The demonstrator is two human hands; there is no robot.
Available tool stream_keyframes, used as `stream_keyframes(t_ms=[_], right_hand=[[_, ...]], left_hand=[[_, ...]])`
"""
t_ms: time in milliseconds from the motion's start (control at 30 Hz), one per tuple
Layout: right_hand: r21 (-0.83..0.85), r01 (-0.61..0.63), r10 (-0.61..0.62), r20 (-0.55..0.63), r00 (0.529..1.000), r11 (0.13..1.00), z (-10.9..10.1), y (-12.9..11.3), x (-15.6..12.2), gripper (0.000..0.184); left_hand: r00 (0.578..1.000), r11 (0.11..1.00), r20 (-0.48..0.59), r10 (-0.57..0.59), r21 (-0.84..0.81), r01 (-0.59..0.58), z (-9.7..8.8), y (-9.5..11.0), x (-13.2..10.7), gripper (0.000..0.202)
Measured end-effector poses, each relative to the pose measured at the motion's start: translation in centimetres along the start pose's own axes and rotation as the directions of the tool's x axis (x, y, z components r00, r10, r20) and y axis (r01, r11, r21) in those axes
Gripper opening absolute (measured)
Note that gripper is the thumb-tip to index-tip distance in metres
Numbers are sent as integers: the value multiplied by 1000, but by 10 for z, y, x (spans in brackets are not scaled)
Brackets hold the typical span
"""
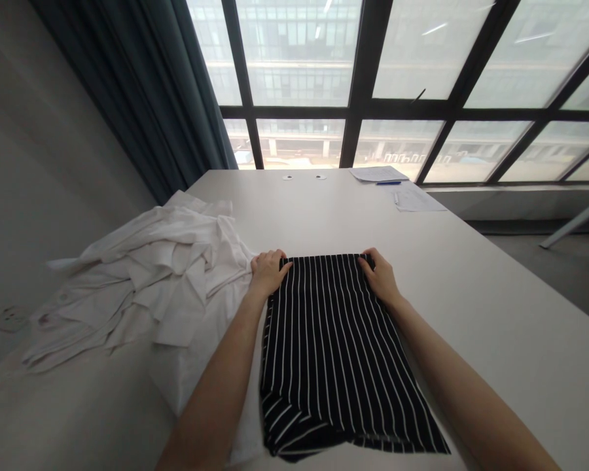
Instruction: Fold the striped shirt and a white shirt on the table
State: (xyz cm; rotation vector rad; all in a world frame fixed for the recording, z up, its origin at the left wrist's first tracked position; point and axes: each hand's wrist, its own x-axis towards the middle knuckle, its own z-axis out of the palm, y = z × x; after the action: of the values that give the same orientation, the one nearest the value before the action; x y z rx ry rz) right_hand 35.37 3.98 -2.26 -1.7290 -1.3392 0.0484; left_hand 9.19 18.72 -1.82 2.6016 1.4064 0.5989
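Note:
A black cloth with thin white stripes (pixel 334 340) lies folded on the white table in front of me. My left hand (pixel 268 271) grips its far left corner, thumb on top and fingers curled at the edge. At the far right corner, my right hand (pixel 379 275) pinches the cloth the same way. The far edge between both hands runs straight. Nearer to me, the lower left corner is turned over and creased, and the bottom edge hangs uneven. What kind of garment or cloth it is, I cannot tell.
A rumpled heap of white clothes (pixel 177 261) covers the table's left side, touching the area by my left hand. Papers (pixel 377 174) and a blue pen (pixel 388 183) lie at the far right edge of the white table (pixel 471 314). Windows and a dark curtain (pixel 152 85) stand behind.

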Motion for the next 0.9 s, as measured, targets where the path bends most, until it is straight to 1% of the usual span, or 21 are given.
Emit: stream_keyframes(t_ms=[200,367,500,567,733,900], right_hand=[[-16,-33,33,33,999,999,-2,-1,0,21],[-22,-30,31,49,998,999,-6,0,1,21],[-31,4,-1,86,996,1000,-10,3,4,19],[-44,4,0,84,996,999,-10,6,5,19],[-47,-66,68,41,997,997,-7,11,6,22],[7,-117,117,28,993,993,-11,3,6,32]], left_hand=[[1000,1000,-4,-13,17,13,-4,-3,-1,20],[999,998,-23,-38,-44,37,-4,-5,-1,18],[998,986,-37,-59,-159,53,-4,-7,2,12],[997,970,-36,-66,-236,56,-4,-9,4,9],[992,904,-35,-121,-417,96,-6,-13,7,10],[983,827,5,-185,-539,158,-5,-15,6,17]])
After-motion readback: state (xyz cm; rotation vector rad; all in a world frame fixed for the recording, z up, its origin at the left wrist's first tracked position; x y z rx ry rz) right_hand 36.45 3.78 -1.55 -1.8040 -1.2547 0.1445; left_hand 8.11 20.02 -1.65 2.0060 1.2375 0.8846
